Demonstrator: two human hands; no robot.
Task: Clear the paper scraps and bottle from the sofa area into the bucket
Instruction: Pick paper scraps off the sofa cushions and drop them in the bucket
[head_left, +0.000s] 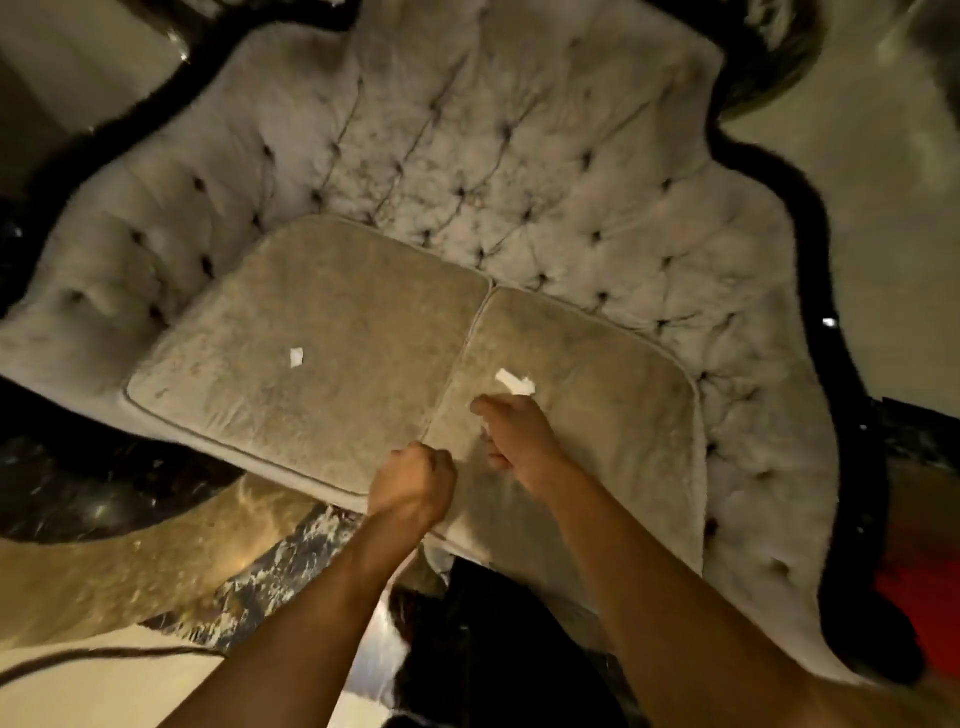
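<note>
A beige tufted sofa (519, 171) with two seat cushions fills the view. One white paper scrap (296, 357) lies on the left cushion (291, 415). A second, larger white scrap (516, 383) lies on the right cushion (613, 415), just beyond my right hand (511, 436). That hand is curled, and a sliver of white paper shows between its fingers. My left hand (413, 480) is a closed fist over the front edge where the cushions meet; I cannot see anything in it. No bottle or bucket is in view.
The sofa has a dark glossy frame (810, 270) around its back and arms. A patterned marble floor (156, 571) lies in front. Something red (919, 597) sits at the right edge, beside the sofa arm.
</note>
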